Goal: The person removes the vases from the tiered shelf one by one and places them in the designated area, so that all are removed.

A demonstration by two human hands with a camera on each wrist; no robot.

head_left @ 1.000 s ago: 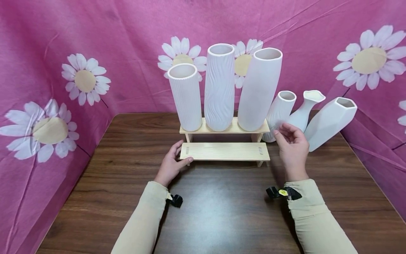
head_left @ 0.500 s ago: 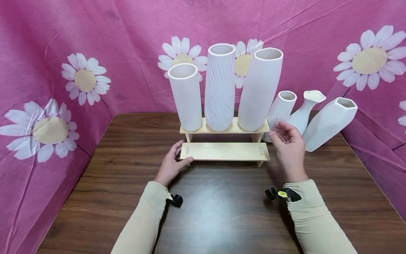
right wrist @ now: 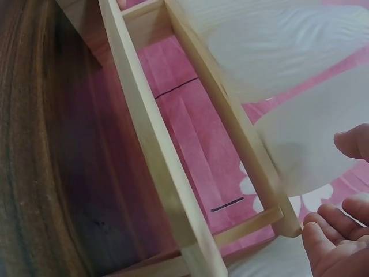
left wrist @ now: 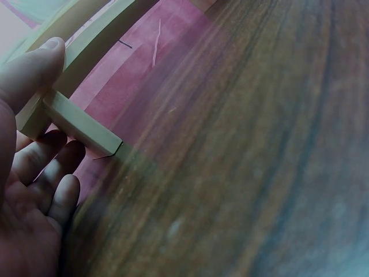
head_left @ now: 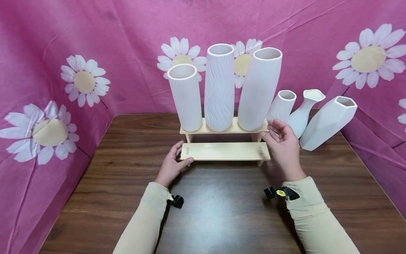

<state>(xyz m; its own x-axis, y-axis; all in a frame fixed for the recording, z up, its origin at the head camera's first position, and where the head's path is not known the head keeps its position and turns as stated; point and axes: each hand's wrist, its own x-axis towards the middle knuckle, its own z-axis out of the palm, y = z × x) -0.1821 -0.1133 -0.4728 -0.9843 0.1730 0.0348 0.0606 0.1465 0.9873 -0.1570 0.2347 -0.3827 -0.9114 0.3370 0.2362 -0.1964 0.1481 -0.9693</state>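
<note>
Wooden stand, two-tier, pale grained planks on short legs, sits on the dark wood-grain surface near the middle of our head view. Lower plank shows a rectangular joint mark near each end. Clock face centred on the stand: at 8 o'clock our left hand grips the lower plank's end, thumb on top, fingers below. At 3 o'clock our right hand is loosely curved, thumb and fingers apart, holding nothing; we can't tell if it touches wood. At 12, on the upper tier, we've got three white matte vases: ribbed, wavy-grooved, smooth bulging. Between 2 and 3: a textured cylinder, a flared-neck vase, a faceted one. Yellow tag on our right wrist: marks too small to read.
</note>
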